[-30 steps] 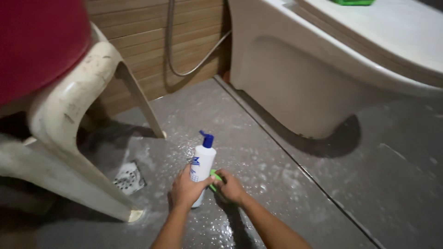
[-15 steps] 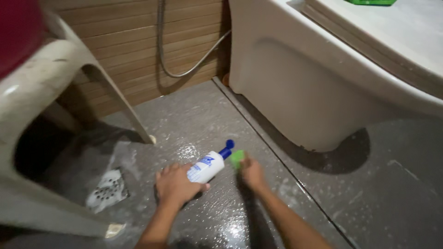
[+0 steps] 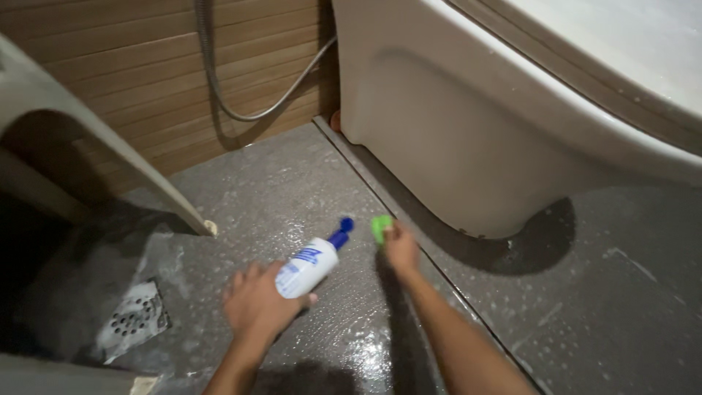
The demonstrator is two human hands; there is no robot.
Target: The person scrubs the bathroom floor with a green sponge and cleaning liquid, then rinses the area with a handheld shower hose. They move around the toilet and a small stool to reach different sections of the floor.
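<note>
My left hand (image 3: 257, 301) is clamped around the base of a white pump bottle (image 3: 307, 266) tipped nearly flat over the wet grey floor (image 3: 278, 190), its blue nozzle (image 3: 341, 232) aimed ahead toward my right hand (image 3: 401, 249), which is closed on a small green scrubber (image 3: 380, 227) pressed to the floor. I judge this the soap-and-scrub step; the next move calls for short strokes. Room is tight right of the scrubber at the toilet base (image 3: 468, 146); open floor lies ahead, with the drain grate (image 3: 135, 316) left of my left hand.
</note>
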